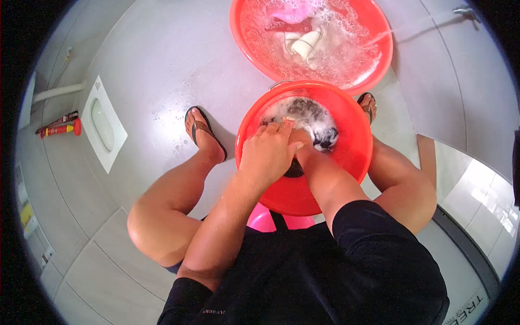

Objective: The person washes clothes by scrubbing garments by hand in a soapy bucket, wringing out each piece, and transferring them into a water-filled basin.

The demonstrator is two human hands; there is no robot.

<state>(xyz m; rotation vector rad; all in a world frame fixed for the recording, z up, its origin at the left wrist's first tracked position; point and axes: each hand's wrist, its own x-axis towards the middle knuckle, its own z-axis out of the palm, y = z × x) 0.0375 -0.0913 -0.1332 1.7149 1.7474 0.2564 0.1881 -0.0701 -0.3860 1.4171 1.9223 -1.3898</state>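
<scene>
Both my hands are inside a red bucket of foamy grey water, between my knees. My left hand is closed, its fingers curled and its thumb lying against my right hand. What it grips is hidden. My right hand sits lower and partly behind the left, its fingers out of sight. A dark, wet piece that looks like cloth shows in the foam on the right of my hands. Another dark patch lies below my right wrist.
Beyond the bucket stands a wide red basin with sudsy water, a pink item and a white cloth. Water runs into it from a wall tap. A white squat toilet lies left. Something bright pink shows under me.
</scene>
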